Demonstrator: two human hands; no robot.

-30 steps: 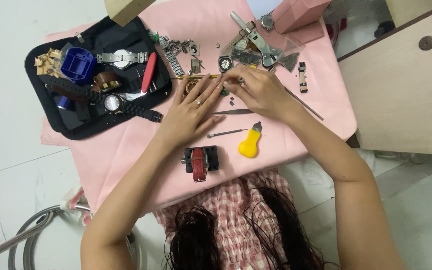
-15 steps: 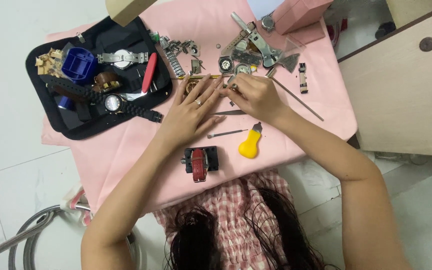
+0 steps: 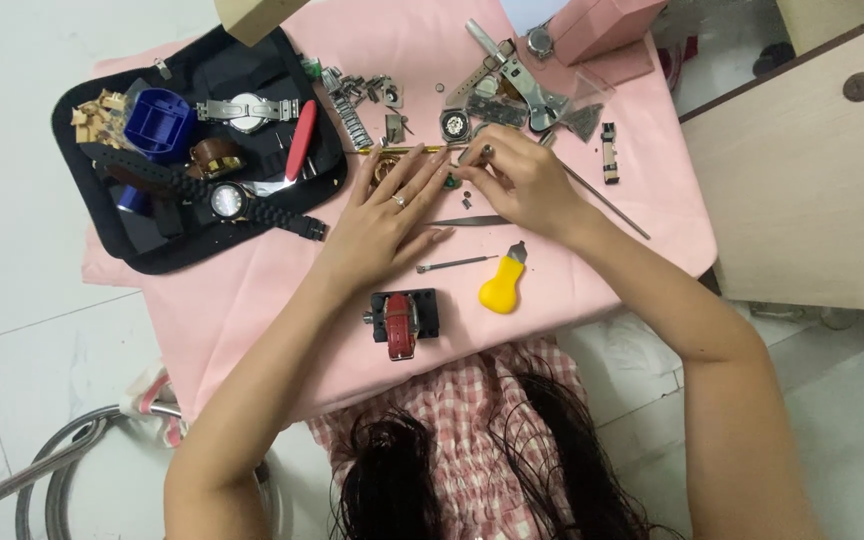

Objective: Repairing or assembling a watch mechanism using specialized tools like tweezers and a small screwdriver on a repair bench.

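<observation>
Now pinching a tiny dark part (image 3: 449, 181) — right hand (image 3: 517, 183) fingertips closed on it, shifted closer; left hand (image 3: 384, 215) flat, fingers spread, steadying on pink cloth (image 3: 252, 290).

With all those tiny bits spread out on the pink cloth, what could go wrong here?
The left hand lies flat beside loose small parts, so a sweep of the wrist might scatter them. The right hand pinches something small; if it slips, it could roll off the pink cloth onto the floor. The thin metal rod reaches toward the table edge and might get knocked off by the forearm.
</observation>
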